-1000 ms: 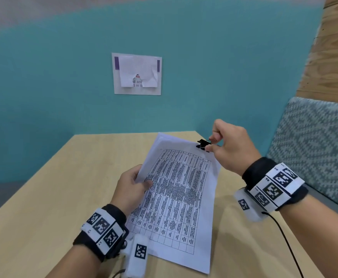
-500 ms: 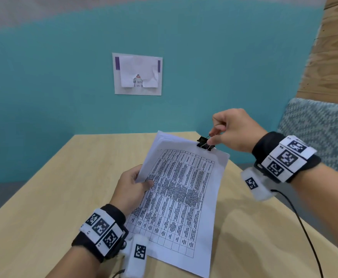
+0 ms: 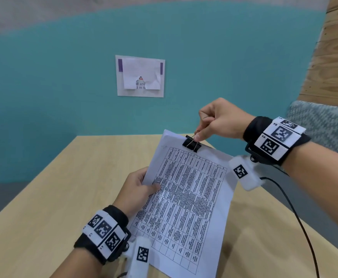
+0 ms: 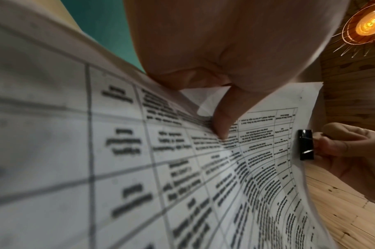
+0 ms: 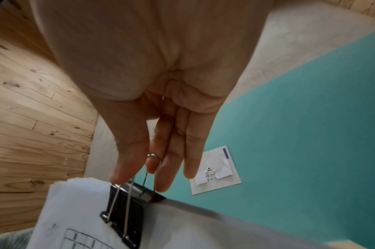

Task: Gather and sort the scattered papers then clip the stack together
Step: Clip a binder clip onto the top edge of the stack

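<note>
Over one wooden table — left hand pinches one paper stack, right hand pinches one binder clip.

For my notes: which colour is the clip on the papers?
Black clip with silver wire handles, seen best in the right wrist view.

Printed paper stack tilted above table; black binder clip clamped on top edge.

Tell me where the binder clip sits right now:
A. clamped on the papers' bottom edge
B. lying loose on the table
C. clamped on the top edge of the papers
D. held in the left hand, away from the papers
C: the clip bites the top edge of the papers, the right hand pinching its wire handles while the left hand holds the sheets' side.
</note>
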{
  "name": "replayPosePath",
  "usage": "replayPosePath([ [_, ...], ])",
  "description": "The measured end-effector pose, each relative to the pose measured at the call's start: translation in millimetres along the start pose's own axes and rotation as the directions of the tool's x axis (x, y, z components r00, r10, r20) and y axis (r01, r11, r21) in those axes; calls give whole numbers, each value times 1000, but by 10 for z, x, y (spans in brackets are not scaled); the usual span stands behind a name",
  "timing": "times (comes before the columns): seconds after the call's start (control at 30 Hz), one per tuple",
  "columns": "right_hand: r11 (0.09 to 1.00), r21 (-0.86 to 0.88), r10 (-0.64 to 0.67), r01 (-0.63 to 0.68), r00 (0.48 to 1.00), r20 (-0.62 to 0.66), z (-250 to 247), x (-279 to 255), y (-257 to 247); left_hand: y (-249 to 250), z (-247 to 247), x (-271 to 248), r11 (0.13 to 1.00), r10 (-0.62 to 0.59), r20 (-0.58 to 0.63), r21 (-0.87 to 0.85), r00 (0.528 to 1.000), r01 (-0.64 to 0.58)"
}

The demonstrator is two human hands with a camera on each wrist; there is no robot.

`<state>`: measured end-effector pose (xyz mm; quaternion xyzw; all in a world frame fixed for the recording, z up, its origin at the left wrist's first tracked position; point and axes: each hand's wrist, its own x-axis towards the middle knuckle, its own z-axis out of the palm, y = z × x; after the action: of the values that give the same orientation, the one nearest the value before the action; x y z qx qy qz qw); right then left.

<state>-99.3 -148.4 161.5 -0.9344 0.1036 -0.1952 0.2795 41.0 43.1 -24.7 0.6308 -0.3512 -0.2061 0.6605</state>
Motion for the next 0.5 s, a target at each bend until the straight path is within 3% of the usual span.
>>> replayPosePath([
  [0.23, 998, 57, -24, 24, 1000, 11, 78, 143, -148, 35, 29, -9, 999, -40, 37, -11, 999, 40],
  [0.5, 1000, 10, -21, 20, 999, 48, 108, 220, -233, 84, 8, -36, 997, -78, 58, -24, 995, 80],
])
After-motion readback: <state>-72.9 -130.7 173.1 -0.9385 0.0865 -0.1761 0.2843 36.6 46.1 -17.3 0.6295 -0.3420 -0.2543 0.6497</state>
